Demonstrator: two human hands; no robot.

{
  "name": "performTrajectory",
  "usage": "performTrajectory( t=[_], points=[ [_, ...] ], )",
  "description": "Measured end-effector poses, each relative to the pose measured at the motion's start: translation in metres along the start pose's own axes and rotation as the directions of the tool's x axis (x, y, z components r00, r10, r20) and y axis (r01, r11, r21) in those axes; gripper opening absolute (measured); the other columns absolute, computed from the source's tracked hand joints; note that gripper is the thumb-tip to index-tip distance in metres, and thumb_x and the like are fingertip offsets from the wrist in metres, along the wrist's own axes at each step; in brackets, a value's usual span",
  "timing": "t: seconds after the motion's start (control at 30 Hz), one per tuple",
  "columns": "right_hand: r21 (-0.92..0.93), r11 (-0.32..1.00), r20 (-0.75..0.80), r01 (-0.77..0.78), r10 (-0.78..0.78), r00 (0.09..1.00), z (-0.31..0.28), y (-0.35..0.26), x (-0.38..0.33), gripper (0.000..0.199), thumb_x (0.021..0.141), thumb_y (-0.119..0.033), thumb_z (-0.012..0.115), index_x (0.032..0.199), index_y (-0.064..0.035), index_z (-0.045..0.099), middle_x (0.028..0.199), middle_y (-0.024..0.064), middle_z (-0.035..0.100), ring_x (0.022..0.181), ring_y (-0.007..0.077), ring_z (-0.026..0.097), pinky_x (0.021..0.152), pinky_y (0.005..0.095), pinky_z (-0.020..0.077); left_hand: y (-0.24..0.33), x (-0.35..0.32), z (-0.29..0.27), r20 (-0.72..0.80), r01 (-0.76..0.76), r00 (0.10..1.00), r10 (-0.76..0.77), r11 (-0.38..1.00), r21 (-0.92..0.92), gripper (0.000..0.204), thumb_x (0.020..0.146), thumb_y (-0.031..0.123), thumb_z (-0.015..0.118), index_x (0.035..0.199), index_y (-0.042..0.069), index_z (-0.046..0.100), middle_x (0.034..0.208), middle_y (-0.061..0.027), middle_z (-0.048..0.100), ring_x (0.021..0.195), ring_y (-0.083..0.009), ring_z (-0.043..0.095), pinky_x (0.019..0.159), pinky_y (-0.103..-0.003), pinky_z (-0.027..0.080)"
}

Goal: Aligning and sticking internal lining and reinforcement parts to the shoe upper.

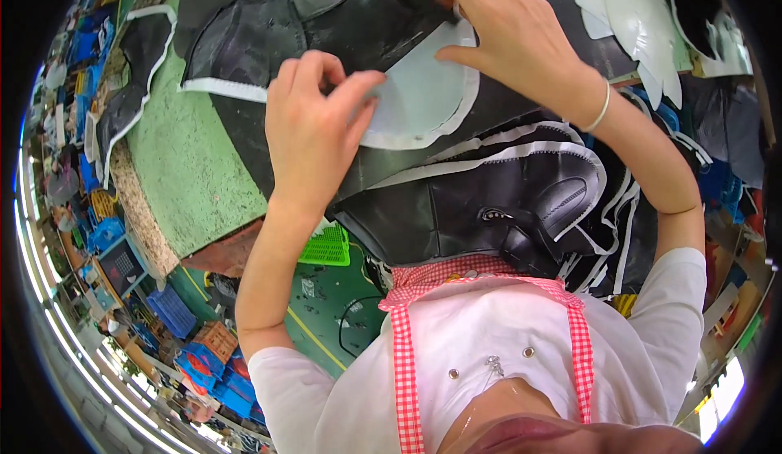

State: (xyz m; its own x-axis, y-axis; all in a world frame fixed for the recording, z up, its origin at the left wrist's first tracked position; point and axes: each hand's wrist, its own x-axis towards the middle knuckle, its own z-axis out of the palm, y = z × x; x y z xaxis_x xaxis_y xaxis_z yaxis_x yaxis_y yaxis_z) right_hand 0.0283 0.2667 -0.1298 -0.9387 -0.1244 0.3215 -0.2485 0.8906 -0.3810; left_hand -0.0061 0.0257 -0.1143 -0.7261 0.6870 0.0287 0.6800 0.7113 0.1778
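Note:
A black shoe upper with a white edge lies on the dark work surface in front of me. Over its rounded end sits a translucent pale half-round piece. My left hand is closed at the left end of this piece, thumb and forefinger pinching near its straight edge. At the other end, my right hand has its thumb on the piece and its curled fingers at the far corner. Nearer my body lie several more black uppers with white edges, overlapping one another.
Pale shaped pieces are piled at the far right. To the left stretches a worn green tabletop, with another white-edged black piece at its far edge. A bright green basket stands below the table, and blue crates are at the lower left.

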Motion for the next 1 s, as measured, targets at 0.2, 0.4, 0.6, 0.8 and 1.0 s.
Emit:
performTrajectory(
  t=[0.2, 0.4, 0.6, 0.8, 1.0],
  points=[
    [0.191, 0.97, -0.052, 0.152, -0.145, 0.988, 0.004, -0.005, -0.077, 0.04, 0.082, -0.025, 0.072, 0.118, -0.0092, 0.06, 0.116, 0.0081, 0.065, 0.108, 0.0279, 0.06, 0.086, 0.0363, 0.0513, 0.021, -0.025, 0.028, 0.156, -0.393, 0.896, 0.416, 0.906, -0.157, 0.092, 0.074, 0.041, 0.072, 0.147, 0.001, 0.032, 0.152, -0.0155, 0.034, 0.14, -0.0378, 0.031, 0.115, -0.056, 0.019],
    [0.294, 0.925, -0.067, -0.239, 0.269, 0.961, -0.068, 0.058, -0.105, 0.015, 0.087, -0.016, 0.067, 0.097, -0.0045, 0.07, 0.091, 0.0107, 0.07, 0.085, 0.0271, 0.067, 0.076, 0.034, 0.0526, 0.043, -0.005, 0.012, 0.032, -0.301, 0.945, 0.325, 0.904, -0.304, 0.066, 0.08, 0.027, 0.07, 0.137, 0.003, 0.048, 0.143, -0.0157, 0.045, 0.131, -0.036, 0.042, 0.11, -0.052, 0.028],
    [-0.176, 0.952, -0.243, -0.249, 0.204, 0.949, -0.111, 0.128, -0.135, 0.027, 0.086, -0.021, 0.068, 0.111, -0.0098, 0.066, 0.106, 0.0111, 0.069, 0.1, 0.0292, 0.063, 0.087, 0.0371, 0.0505, 0.134, 0.09, 0.038, -0.189, -0.571, 0.819, 0.542, 0.732, -0.372, 0.043, 0.09, 0.016, 0.062, 0.13, 0.003, 0.051, 0.137, -0.0147, 0.05, 0.134, -0.0342, 0.041, 0.113, -0.047, 0.029],
    [-0.315, 0.794, -0.387, -0.52, 0.393, 0.834, -0.116, 0.209, -0.128, 0.044, 0.085, -0.008, 0.063, 0.129, -0.0089, 0.054, 0.13, 0.0147, 0.057, 0.12, 0.0328, 0.053, 0.101, 0.0407, 0.0436, 0.181, 0.163, 0.084, -0.277, -0.699, 0.715, 0.642, 0.661, -0.274, 0.049, 0.093, 0.027, 0.06, 0.135, 0.007, 0.047, 0.145, -0.0154, 0.043, 0.136, -0.0344, 0.038, 0.114, -0.047, 0.027],
    [-0.391, 0.867, 0.0, -0.309, 0.336, 0.942, -0.135, 0.247, -0.146, 0.038, 0.085, -0.009, 0.059, 0.123, -0.0083, 0.061, 0.113, 0.013, 0.067, 0.107, 0.0314, 0.062, 0.096, 0.0385, 0.0481, 0.178, 0.159, 0.094, -0.132, -0.715, 0.699, 0.702, 0.683, -0.15, 0.064, 0.09, 0.043, 0.058, 0.144, 0.012, 0.042, 0.153, -0.0129, 0.033, 0.143, -0.0318, 0.028, 0.117, -0.048, 0.021]
  ],
)
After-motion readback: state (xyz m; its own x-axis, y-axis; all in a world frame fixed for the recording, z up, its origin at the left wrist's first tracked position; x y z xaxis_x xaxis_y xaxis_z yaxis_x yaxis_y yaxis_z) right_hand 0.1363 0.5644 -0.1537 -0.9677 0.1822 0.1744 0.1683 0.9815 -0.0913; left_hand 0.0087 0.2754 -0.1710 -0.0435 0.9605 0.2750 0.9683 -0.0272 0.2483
